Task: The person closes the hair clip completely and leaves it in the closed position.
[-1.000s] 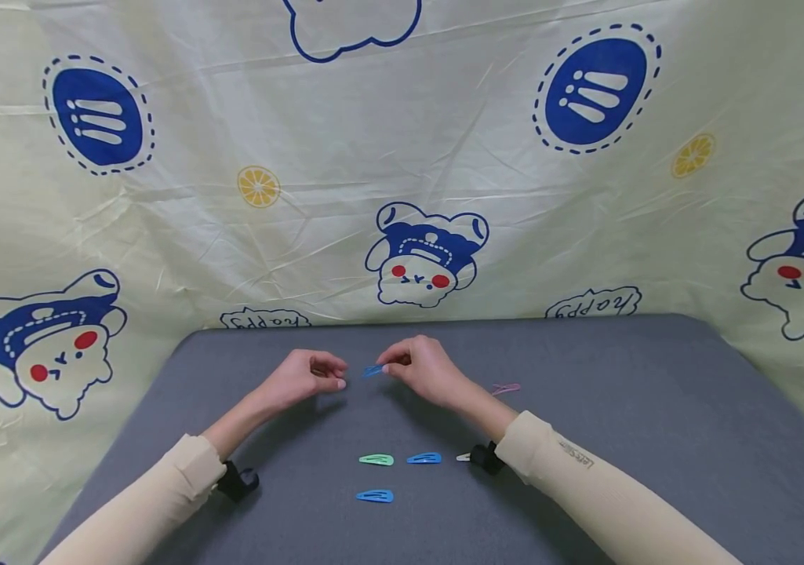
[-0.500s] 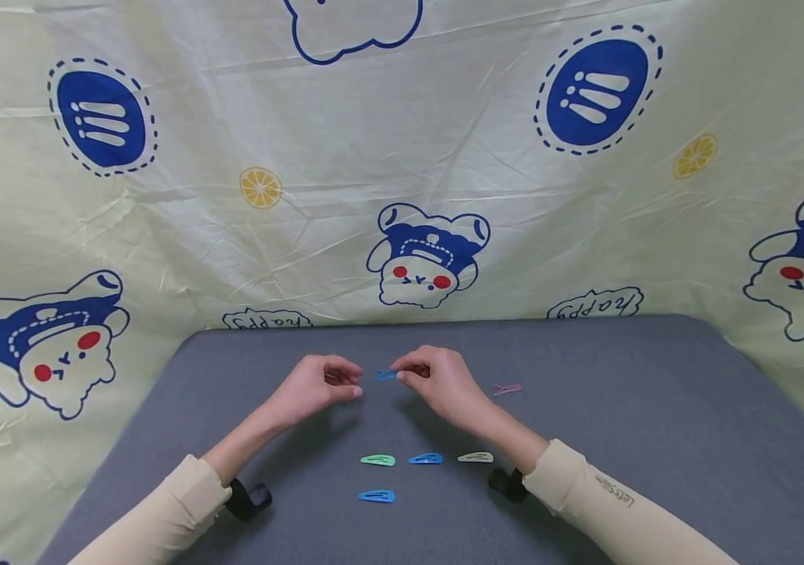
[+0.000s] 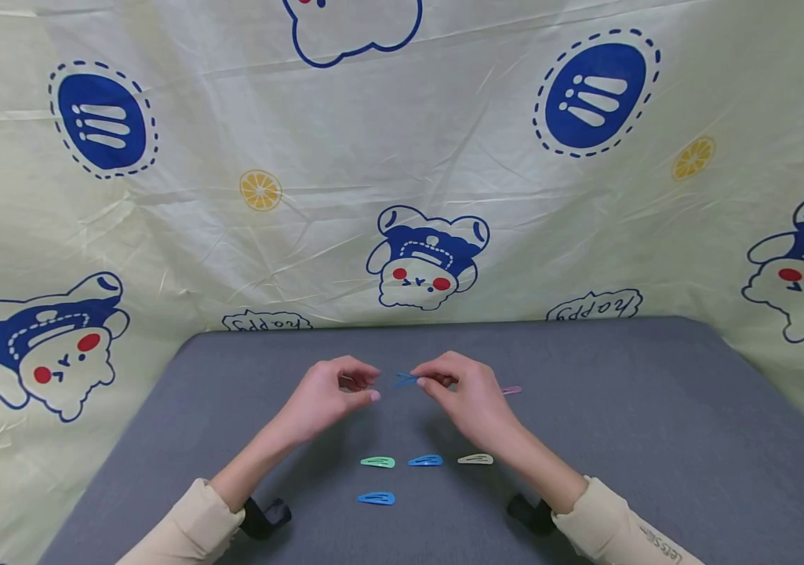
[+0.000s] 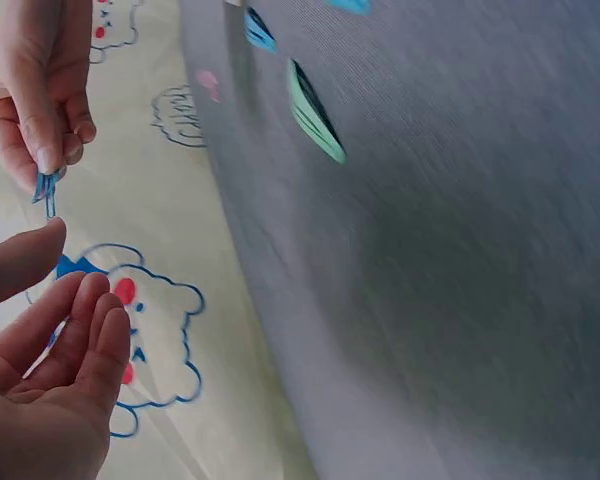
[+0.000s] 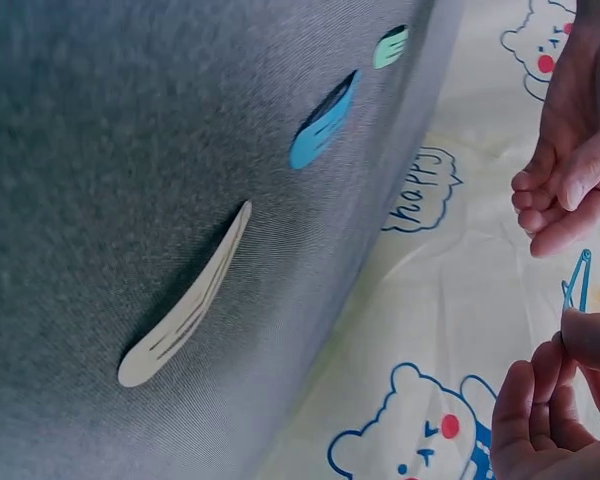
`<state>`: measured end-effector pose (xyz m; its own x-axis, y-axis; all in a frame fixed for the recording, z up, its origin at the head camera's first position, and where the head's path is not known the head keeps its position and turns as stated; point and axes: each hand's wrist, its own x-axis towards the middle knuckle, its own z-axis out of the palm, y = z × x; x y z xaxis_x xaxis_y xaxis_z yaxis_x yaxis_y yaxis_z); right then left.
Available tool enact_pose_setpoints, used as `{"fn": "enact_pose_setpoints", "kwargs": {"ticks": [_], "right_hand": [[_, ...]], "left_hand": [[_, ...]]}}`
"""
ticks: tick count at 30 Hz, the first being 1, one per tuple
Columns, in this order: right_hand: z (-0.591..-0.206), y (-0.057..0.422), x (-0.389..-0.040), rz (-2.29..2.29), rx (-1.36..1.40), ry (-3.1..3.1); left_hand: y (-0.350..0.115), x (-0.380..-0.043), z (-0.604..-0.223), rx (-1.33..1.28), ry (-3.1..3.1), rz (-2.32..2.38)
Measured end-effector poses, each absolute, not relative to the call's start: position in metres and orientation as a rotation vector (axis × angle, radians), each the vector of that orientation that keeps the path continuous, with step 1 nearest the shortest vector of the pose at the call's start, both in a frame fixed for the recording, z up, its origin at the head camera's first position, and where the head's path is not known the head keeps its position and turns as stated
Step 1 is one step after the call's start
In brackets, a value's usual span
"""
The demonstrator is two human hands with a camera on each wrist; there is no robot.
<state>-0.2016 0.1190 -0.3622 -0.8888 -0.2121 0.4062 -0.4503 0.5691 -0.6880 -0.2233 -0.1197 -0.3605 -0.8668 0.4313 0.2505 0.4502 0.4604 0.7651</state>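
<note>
My right hand [image 3: 468, 399] pinches one end of a blue snap hair clip [image 3: 405, 380] between thumb and fingertips, above the table. The clip's two parts stand spread apart, which the right wrist view shows on the blue hair clip [image 5: 584, 278]. Facing its free end is my left hand [image 3: 331, 395], thumb and fingers apart, holding nothing and not touching the clip. Below the hands lie a green hair clip [image 3: 377, 462], another blue one and a beige hair clip [image 3: 475, 459] in a row. One more blue hair clip [image 3: 376, 498] lies nearer to me.
A pink hair clip [image 3: 512, 390] lies behind my right hand, partly hidden by it. Grey cloth covers the table [image 3: 620, 424]. A pale printed curtain [image 3: 345, 259] hangs along the back edge and sides. Dark bands [image 3: 263, 519] sit at both wrists.
Both hands have shifted right and slightly closer to me, the right carrying the blue hair clip. The beige clip has come out from behind the right wrist; the pink one is now partly covered.
</note>
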Motion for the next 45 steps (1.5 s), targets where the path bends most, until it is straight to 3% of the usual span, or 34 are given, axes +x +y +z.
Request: {"fn": "enact_pose_setpoints", "kwargs": {"ticks": [26,45], "right_hand": [[-0.359,0.136,-0.132,1.211,0.46,-2.493],[-0.361,0.134,-0.116,1.217,0.548,-2.404]], "left_hand": [[-0.087,-0.155,-0.353,-0.791,-2.641,-1.423],[-0.078,-0.138,-0.354,-0.846,-2.538,-1.413]]}}
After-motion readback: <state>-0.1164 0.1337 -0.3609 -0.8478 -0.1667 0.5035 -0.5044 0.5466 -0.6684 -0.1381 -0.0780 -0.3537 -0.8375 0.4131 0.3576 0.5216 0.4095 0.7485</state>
